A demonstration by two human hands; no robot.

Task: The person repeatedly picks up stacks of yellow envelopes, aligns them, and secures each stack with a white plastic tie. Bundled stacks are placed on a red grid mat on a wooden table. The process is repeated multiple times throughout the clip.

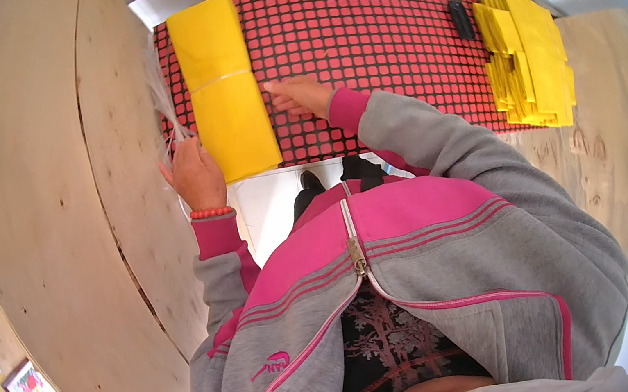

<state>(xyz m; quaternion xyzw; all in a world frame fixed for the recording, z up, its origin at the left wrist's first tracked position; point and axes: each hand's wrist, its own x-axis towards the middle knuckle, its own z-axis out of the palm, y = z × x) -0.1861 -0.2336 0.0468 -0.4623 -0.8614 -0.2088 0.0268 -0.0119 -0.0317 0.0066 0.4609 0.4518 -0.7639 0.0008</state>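
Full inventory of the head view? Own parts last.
Flat rectangular bundle: 1, yellow, table's left side
Thin binding strip: 1, whitish, across bundle
Thin plastic-looking strands: count unclear, translucent white, left of bundle
Uneven stack of flat pieces: 1, yellow, table's right end
Small oblong object: 1, black, left of stack
Grid-patterned tabletop: 1, red and black, ahead
Broad wooden panel: 1, tan, left
Wooden surface: 1, tan, far right
Framed picture: 1, multicoloured, lower left
Shoe: 1+, black, below tabletop
Zip jacket: 1, grey-pink, on person
Beaded bracelet: 1, orange-red, left wrist
Left hand: 1, bare, at strands' lower end
Right hand: 1, bare, right of bundle
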